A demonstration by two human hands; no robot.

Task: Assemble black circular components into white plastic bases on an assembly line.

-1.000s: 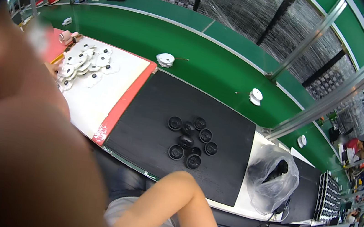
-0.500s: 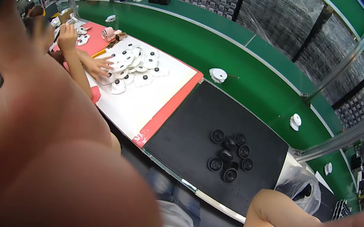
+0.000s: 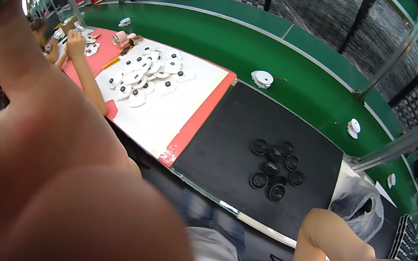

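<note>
Head view is showing both arms raised close to the lens, the left arm blocking the bench's near left corner; neither hand's grip can be told. Small round black caps are clustering on the black rubber mat, beside white discs lying on a white sheet.

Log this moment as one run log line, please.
black mat: cluster of black round caps, untouched | white sheet: white round parts | clear bag right | both hands unseen
</note>
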